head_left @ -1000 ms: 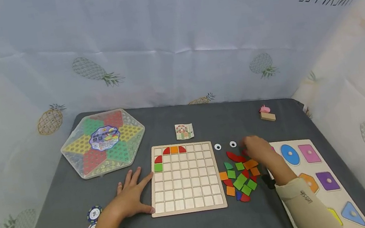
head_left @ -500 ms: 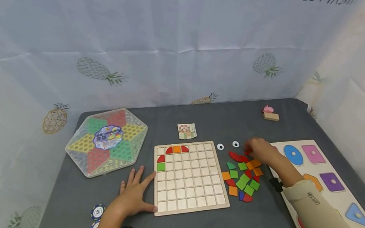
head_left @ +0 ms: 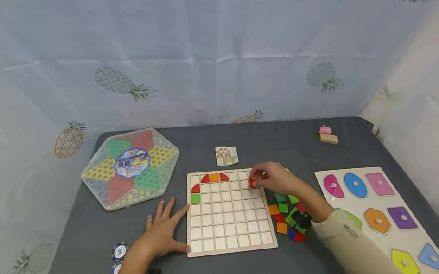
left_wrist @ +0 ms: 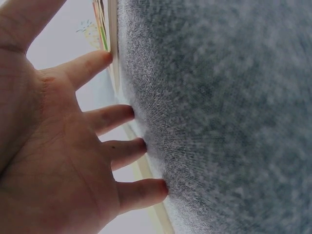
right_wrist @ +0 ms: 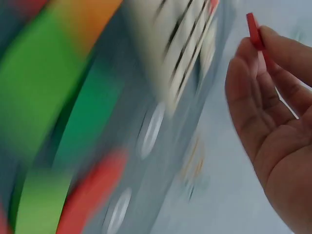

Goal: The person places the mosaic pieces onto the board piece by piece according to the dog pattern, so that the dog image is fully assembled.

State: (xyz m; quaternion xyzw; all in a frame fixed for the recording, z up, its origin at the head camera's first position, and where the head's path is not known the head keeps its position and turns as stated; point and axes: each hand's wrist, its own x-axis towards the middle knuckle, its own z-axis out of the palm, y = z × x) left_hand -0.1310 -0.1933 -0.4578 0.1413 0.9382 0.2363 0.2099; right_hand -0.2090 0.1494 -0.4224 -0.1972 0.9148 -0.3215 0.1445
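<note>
Pinches red piece (head_left: 253, 183) in right hand (head_left: 275, 178) near far-right corner of grid board (head_left: 232, 250), rests spread-fingered left hand (head_left: 158, 235) at its left edge, and looks early, with five set pieces (head_left: 214, 178) toward its far left, mostly bare cells (head_left: 229, 218), and loose pieces (head_left: 283, 207) to its right.

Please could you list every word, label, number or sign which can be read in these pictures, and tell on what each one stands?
"PINEAPPLE": on the backdrop cloth, upper right, mirror-reversed.
"PINEAPPLE": on the same cloth, at the top edge, also reversed, its letters partly cut off by the frame.
Hexagonal game board: central label too small to read.
Blue-and-white chips: markings too small to read surely.
Right sleeve: small dark lettering, not legible.
</note>
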